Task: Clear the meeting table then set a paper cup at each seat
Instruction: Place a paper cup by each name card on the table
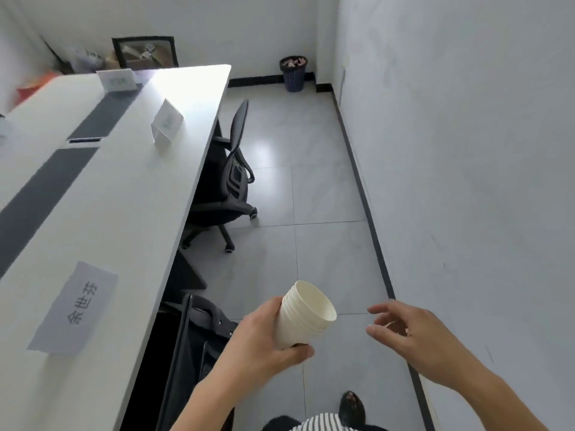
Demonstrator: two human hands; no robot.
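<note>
Presently nested paper cups, left-held.

The stack of cups in my left hand looked to be matt off-white paper, with finely ridged rolled rims nested one over another. The meeting table presented a smooth, pale laminate-like top with a semi-gloss sheen under glare at its far end and matt dark grey inlay strips down the middle, and the name card on it was plain matt white paper printed in black. The floor tiles were smooth, glossy and reflective, the wall matt painted with scuffs, and the chair black mesh and plastic.
</note>
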